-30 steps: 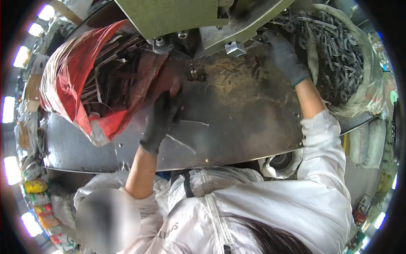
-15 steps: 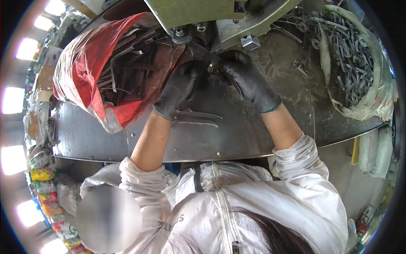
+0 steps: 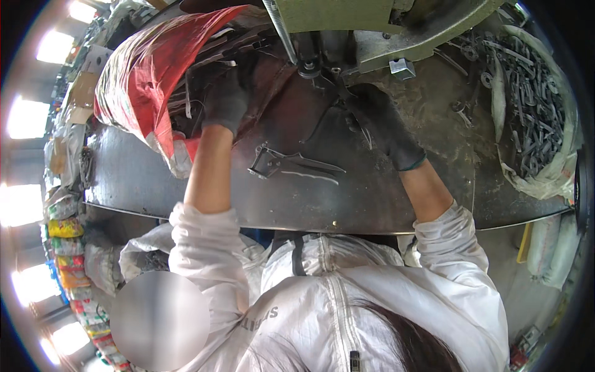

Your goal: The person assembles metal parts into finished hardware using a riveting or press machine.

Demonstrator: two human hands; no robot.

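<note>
My left hand (image 3: 227,105), in a dark glove, reaches into the open red-and-white sack (image 3: 145,93), among long dark metal strips. Its fingers are hidden by blur and shadow. In the other dark glove, my right hand (image 3: 379,115) is closed round a plier-like metal tool (image 3: 319,124) under the green machine (image 3: 341,17). One dark handle slants out to the left of that hand, and a thin bright one shows below it. Another plier-like tool (image 3: 297,167) lies on the metal tabletop (image 3: 273,208) between my forearms, its long handles pointing right.
At the right stands an open pale sack (image 3: 536,111) full of small metal parts. A small shiny metal block (image 3: 402,69) sits beside the machine. Loose metal pieces (image 3: 462,111) lie on the right of the table. White sacks (image 3: 551,248) stand beyond the table's right edge.
My left hand has left the machine and moved left into the red sack. The plier-like tool on the table is now fully uncovered. My right hand stays near the machine; the whole view has shifted slightly.
</note>
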